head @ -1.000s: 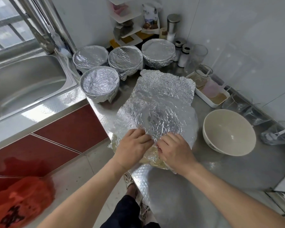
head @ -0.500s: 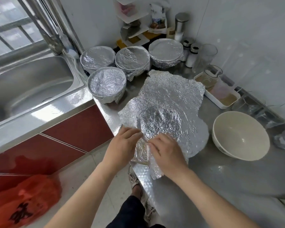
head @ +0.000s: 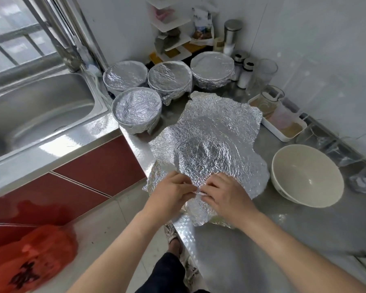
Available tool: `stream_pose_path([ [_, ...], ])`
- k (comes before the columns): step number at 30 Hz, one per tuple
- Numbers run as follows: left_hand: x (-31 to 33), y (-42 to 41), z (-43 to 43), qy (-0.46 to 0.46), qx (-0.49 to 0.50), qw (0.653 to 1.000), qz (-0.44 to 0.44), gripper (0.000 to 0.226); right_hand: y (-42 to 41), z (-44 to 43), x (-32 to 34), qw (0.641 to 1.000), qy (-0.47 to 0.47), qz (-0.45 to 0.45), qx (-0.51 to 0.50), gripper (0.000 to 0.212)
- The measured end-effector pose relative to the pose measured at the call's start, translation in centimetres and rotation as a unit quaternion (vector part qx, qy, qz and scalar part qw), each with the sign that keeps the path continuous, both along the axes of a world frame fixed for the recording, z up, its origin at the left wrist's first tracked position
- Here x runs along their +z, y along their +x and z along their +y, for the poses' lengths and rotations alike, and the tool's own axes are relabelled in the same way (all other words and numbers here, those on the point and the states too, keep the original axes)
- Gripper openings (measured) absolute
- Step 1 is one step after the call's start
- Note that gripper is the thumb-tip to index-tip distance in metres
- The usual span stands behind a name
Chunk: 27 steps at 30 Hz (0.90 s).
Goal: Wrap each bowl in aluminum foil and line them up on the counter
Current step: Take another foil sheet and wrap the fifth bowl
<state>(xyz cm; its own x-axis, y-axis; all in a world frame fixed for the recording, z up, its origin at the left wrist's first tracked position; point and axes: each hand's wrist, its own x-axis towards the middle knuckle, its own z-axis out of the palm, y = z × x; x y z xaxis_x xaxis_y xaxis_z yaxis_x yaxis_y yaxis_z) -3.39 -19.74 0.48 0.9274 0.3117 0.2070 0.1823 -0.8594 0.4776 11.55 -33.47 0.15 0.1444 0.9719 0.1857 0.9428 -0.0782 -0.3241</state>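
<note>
A big crumpled sheet of aluminum foil (head: 216,140) lies over a bowl on the steel counter (head: 241,250); the bowl under it is hidden, only a round dent shows. My left hand (head: 169,195) and my right hand (head: 224,197) pinch the foil's near edge, fingertips almost touching. An unwrapped cream bowl (head: 306,176) stands to the right. Several foil-wrapped bowls stand at the back: one near the sink (head: 136,108), one behind it (head: 125,78), a middle one (head: 169,80) and a right one (head: 212,69).
A steel sink (head: 34,111) with its tap is on the left. A corner rack, jars and shakers (head: 244,72) line the back wall. A white tray (head: 283,127) with a jug and glasses sits on the right. A red bag (head: 28,259) lies on the floor.
The view has shifted, and my hands have drawn closer together on the foil's near edge. The flap of foil that hung below the counter edge is now gathered up under my hands.
</note>
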Motion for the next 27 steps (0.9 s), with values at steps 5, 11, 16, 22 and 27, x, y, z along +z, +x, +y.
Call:
stream_pose_path([
  [5,-0.5,0.6,0.1,0.056,-0.029,0.997,-0.037,0.012,-0.4,-0.1,-0.7,0.996,0.050,-0.075,0.009,0.005],
  [11,-1.0,1.4,1.0,0.112,-0.057,0.990,-0.061,0.018,-0.9,0.8,-1.1,0.992,0.084,-0.090,-0.019,0.014],
  [16,-0.7,0.2,2.2,0.122,-0.046,0.987,-0.095,0.018,-3.1,2.1,0.3,0.988,0.102,-0.076,-0.092,0.021],
  [22,-1.3,-1.4,2.5,0.109,-0.014,0.993,-0.052,0.019,-6.3,3.0,-0.2,0.983,0.044,-0.011,-0.176,0.014],
  [27,-0.5,-1.9,1.4,0.086,0.013,0.995,-0.055,0.019,-4.7,2.0,0.8,0.983,0.007,0.124,-0.133,0.033],
])
